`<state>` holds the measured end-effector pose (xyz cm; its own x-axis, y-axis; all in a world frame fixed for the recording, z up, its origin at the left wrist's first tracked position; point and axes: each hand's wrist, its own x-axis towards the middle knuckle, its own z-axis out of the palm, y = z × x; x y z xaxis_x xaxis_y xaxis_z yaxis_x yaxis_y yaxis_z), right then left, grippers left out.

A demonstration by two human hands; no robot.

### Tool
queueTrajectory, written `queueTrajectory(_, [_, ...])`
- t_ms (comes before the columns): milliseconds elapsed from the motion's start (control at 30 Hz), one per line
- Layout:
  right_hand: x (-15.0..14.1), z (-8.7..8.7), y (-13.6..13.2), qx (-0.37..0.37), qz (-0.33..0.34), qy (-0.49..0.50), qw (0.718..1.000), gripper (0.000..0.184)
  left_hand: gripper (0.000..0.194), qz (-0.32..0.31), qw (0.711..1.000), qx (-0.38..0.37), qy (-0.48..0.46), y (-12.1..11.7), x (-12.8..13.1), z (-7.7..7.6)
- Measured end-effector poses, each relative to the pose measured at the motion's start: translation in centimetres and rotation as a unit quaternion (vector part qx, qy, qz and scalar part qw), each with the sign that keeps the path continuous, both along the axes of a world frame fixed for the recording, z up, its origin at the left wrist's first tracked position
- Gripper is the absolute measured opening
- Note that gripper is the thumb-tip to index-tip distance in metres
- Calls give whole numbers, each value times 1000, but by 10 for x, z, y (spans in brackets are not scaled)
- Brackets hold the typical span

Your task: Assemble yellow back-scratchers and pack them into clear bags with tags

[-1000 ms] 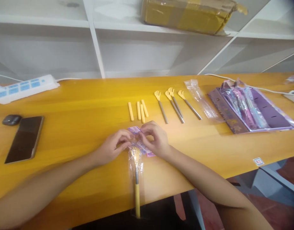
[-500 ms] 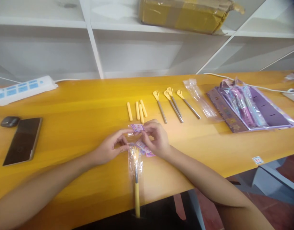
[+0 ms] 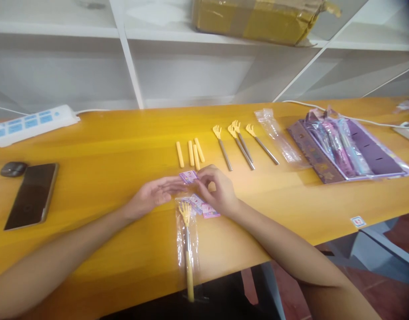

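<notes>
My left hand [image 3: 155, 194] lies with its fingers stretched out toward a small purple card [image 3: 188, 176], fingertips at its left edge. My right hand [image 3: 216, 188] pinches the same card from the right. Just below the hands lie more purple cards [image 3: 204, 208] and a yellow back scratcher in a clear plastic sleeve [image 3: 187, 242], its claw end near my hands and its handle reaching past the table's front edge.
Beyond the hands lie several yellow handles [image 3: 191, 154], several claw-headed metal rods [image 3: 237, 142] and a clear bag [image 3: 278, 135]. A purple display pack [image 3: 351, 149] sits at right. A phone [image 3: 31, 194], a dark mouse [image 3: 13, 168] and a power strip [image 3: 31, 123] are at left.
My left hand has uncurled from a pinch to flat, stretched fingers. The sleeved back scratcher has slid slightly toward the table's front edge. My right hand stays on the card.
</notes>
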<state>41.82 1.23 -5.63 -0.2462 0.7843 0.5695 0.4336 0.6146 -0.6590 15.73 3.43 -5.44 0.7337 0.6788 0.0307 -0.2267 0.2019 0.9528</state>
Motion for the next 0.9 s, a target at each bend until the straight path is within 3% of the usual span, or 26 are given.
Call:
queueTrajectory(267, [2, 4, 0, 30, 1, 20, 999, 18, 54, -2, 995, -81, -52, 1, 2, 2])
queueTrajectory(400, [4, 3, 1, 21, 8, -17, 1000, 19, 52, -8, 991, -115, -61, 3, -2, -2])
queueTrajectory(633, [7, 3, 4, 6, 14, -75, 997, 15, 51, -9, 989, -128, -73, 3, 0, 1])
queueTrajectory(900, [8, 5, 3, 22, 38, -98, 994, 23, 49, -2, 989, -136, -63, 3, -1, 0])
